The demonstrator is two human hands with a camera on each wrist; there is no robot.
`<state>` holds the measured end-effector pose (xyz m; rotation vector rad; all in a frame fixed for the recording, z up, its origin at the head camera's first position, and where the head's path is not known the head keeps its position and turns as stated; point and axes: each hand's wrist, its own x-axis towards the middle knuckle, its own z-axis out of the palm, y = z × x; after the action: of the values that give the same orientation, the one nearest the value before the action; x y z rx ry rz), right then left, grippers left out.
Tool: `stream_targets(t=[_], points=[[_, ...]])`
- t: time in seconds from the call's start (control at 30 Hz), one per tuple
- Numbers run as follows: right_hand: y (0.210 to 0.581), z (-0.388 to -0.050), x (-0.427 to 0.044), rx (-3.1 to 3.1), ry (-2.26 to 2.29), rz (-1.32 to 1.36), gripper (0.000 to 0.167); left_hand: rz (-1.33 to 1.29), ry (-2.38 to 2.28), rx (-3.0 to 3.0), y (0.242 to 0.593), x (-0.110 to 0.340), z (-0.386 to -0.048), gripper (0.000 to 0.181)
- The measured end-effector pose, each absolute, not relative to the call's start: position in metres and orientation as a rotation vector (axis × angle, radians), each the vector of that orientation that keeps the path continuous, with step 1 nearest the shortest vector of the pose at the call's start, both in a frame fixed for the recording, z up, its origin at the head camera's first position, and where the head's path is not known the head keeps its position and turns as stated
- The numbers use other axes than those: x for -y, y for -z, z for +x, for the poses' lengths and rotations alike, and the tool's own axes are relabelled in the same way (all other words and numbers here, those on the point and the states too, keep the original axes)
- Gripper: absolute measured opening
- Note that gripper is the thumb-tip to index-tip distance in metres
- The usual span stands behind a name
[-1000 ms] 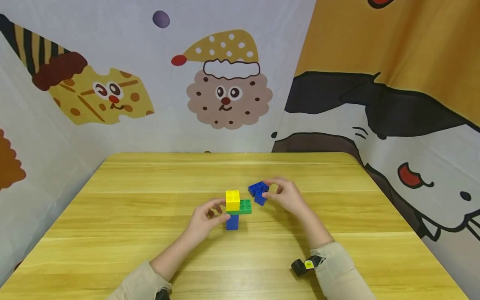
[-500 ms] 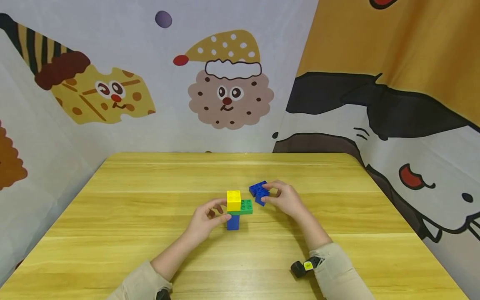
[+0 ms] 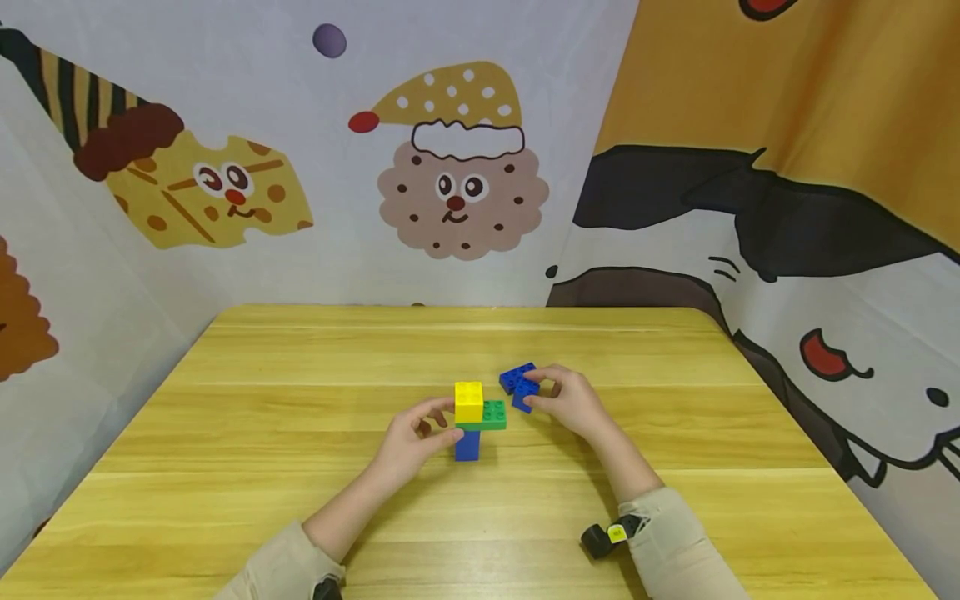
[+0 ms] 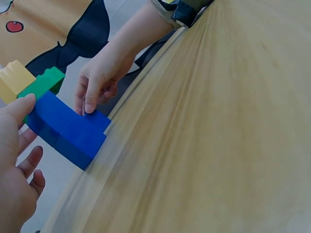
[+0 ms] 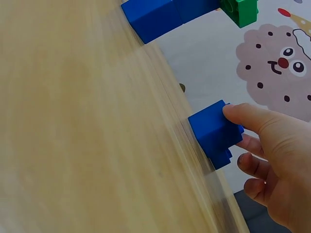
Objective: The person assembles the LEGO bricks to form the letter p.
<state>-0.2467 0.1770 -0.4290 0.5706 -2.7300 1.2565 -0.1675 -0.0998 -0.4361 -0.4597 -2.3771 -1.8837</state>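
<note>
A small tower stands on the table: blue bricks [image 4: 58, 114] below, a green brick [image 3: 493, 414] across them, and a yellow brick [image 3: 468, 402] on the green one's left end. My left hand [image 3: 405, 443] holds the tower from the left, its thumb near the green-blue joint and its index finger at the yellow brick's far side. Right of the tower, two joined dark blue bricks [image 3: 517, 379] sit at an angle, apart from it. My right hand [image 5: 284, 158] pinches the nearer blue brick [image 5: 214, 127] between thumb and index finger. Its other fingers are curled.
The wooden table [image 3: 300, 500] runs back to a cartoon-printed curtain [image 3: 465, 275]. A black wrist camera [image 3: 600, 540] hangs below my right wrist, just over the tabletop. Another wrist camera [image 3: 327, 588] shows at my left cuff.
My right thumb and index finger have shifted slightly nearer to me on the blue bricks. The left hand keeps its place at the tower. The head view has turned slightly left.
</note>
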Motion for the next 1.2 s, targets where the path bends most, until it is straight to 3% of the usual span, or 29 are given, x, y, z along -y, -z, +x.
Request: stream_targets(t=[0.23,0.57,1.2], points=[[0.428,-0.247,-0.178,2.692,-1.243,0.6,0.033,-0.443,1.9,2.39,0.434,0.1,-0.167,0.038],[0.416,-0.244,-0.178,2.657,-1.255,0.629,0.033,-0.446,1.912,2.397,0.399,0.095,-0.149,0.038],[0.383,-0.23,-0.175,2.603,-1.333,0.721,0.034,-0.431,1.92,2.338,0.396,0.094,-0.15,0.039]])
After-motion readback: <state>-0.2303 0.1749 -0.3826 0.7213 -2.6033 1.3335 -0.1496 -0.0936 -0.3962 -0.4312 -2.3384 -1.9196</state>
